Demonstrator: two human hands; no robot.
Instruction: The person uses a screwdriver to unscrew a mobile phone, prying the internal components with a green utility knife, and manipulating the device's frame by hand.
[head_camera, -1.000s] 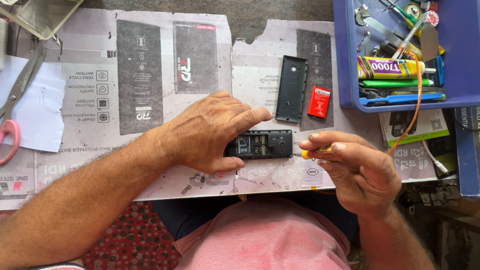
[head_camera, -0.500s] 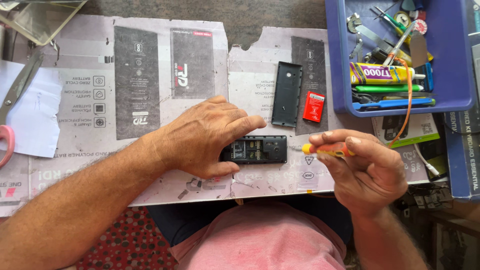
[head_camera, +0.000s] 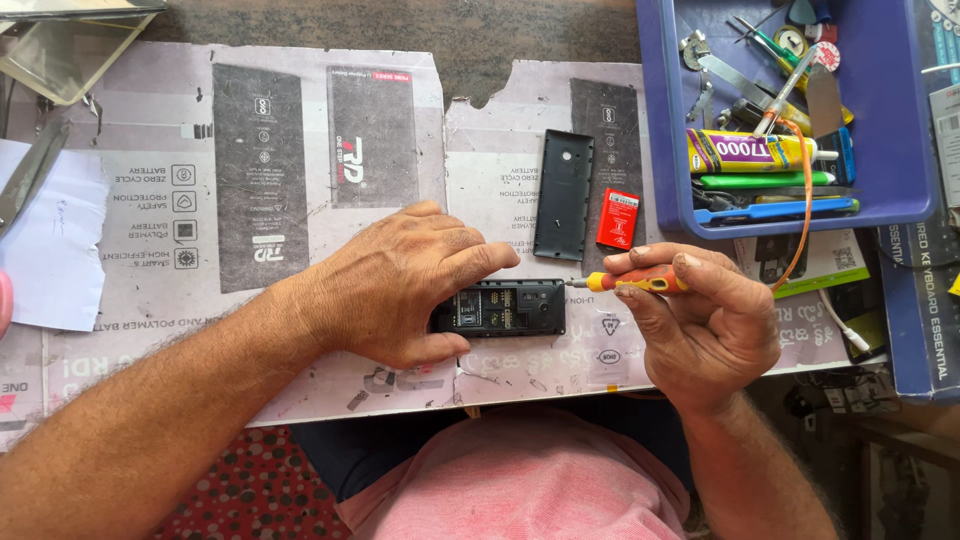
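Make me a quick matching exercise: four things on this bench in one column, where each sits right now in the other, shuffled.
Things:
1. opened phone
2. screwdriver
3. back cover
4. glue tube

Places:
A. in the blue tray
B. lying loose beside the red battery
C. pinned under the left hand
D. held in the right hand

Pairs: 1-C, 2-D, 3-B, 4-A
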